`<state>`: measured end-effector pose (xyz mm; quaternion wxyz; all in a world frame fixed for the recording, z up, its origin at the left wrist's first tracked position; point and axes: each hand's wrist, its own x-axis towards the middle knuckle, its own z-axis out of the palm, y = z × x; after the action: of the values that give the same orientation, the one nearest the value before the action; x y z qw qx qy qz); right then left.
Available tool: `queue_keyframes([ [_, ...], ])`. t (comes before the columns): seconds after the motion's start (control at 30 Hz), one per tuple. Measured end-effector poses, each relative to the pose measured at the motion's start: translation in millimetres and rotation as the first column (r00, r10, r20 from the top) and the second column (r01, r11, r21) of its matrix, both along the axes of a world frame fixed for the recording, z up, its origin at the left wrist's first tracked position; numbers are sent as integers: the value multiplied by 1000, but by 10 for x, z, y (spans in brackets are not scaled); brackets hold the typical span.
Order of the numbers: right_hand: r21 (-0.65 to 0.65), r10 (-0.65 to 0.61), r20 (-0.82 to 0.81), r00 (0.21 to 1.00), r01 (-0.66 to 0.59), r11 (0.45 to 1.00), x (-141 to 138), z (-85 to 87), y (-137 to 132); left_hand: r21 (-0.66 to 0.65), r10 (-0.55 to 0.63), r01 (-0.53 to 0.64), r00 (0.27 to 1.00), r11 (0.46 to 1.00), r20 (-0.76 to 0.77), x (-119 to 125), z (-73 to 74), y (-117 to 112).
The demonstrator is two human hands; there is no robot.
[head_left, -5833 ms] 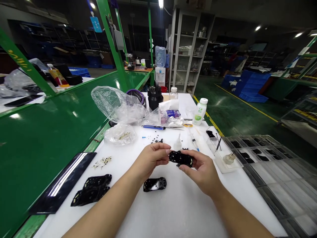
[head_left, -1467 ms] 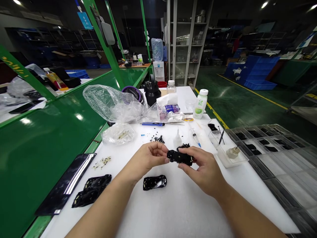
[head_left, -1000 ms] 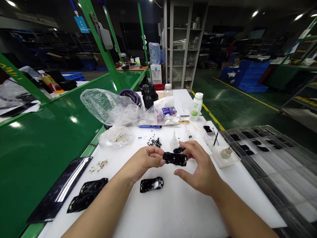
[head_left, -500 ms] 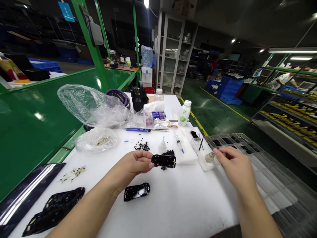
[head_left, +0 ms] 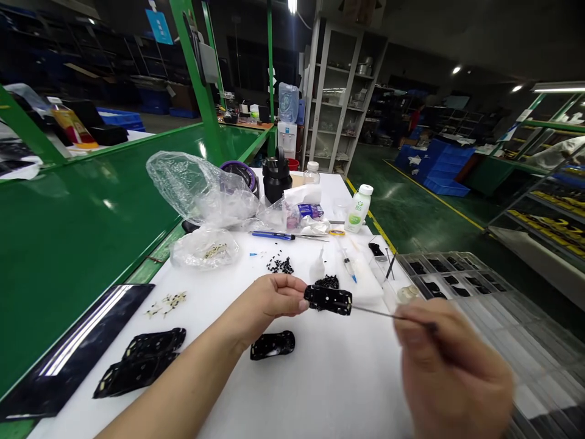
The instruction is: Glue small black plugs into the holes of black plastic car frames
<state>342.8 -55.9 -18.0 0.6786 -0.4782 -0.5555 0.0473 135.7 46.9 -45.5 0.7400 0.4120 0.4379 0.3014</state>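
Observation:
My left hand (head_left: pixel 278 297) pinches a flat black car-shaped shell (head_left: pixel 328 299) by its left end, above the white table. My right hand (head_left: pixel 450 366) is blurred by motion at the lower right and grips a thin dark pick-like tool (head_left: pixel 388 314). The tool's tip reaches close to the shell's right end, and I cannot tell whether they touch. A second black shell (head_left: pixel 273 345) lies on the table below my left hand. A heap of small black bits (head_left: pixel 326 282) sits just behind the held shell.
A white dropper bottle (head_left: pixel 317 266), a syringe (head_left: pixel 348 265), and a clear box with tools (head_left: pixel 386 274) stand behind the hands. Further back lie plastic bags (head_left: pixel 196 195) and a blue-handled knife (head_left: pixel 269 235). Stacked black shells (head_left: pixel 139 363) lie left; a grey compartment tray (head_left: pixel 450 280) adjoins the right edge.
My right hand has let go of the shell, reached right to the clear box, and come back holding the thin tool. My left hand keeps the shell. The view has swung slightly.

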Motion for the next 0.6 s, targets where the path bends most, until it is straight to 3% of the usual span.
queue_keyframes([
  [0.1,23,125,113,986,-128,991,-197,-113,44,4,-14,14,1000,1000,23,-5,-9,-1],
  [0.6,-17,199,169,965,-199,980,-274,-123,102,-4,-29,29,999,1000,33,10,60,-32],
])
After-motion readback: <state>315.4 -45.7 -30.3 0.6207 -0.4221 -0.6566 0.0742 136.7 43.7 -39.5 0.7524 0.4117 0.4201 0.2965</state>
